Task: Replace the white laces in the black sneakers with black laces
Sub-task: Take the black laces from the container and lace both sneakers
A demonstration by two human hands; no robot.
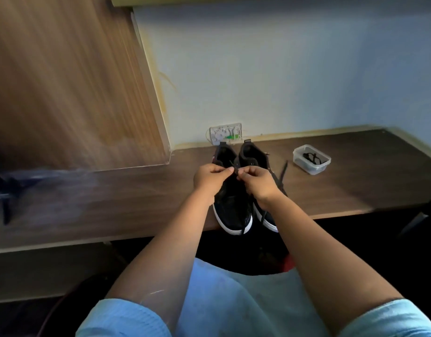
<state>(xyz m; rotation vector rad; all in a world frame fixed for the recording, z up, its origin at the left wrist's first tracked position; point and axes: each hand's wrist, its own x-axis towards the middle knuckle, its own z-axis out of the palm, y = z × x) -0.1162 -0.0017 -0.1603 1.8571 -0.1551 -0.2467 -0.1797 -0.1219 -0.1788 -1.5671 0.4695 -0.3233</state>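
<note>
Two black sneakers with white soles stand side by side on the dark wooden desk [355, 186], toes toward me: the left sneaker [230, 210] and the right sneaker [254, 154]. Above them, my left hand [209, 178] and my right hand [258, 183] meet, each pinching a black lace [236, 170] between thumb and fingertips. A loose lace end [283, 171] trails off the right sneaker onto the desk. No white laces are visible.
A small clear plastic container [311, 159] holding a dark lace sits on the desk to the right. A wall socket plate [225, 133] is behind the sneakers. A wooden panel [76, 93] rises at left. The desk's front edge runs just under the toes.
</note>
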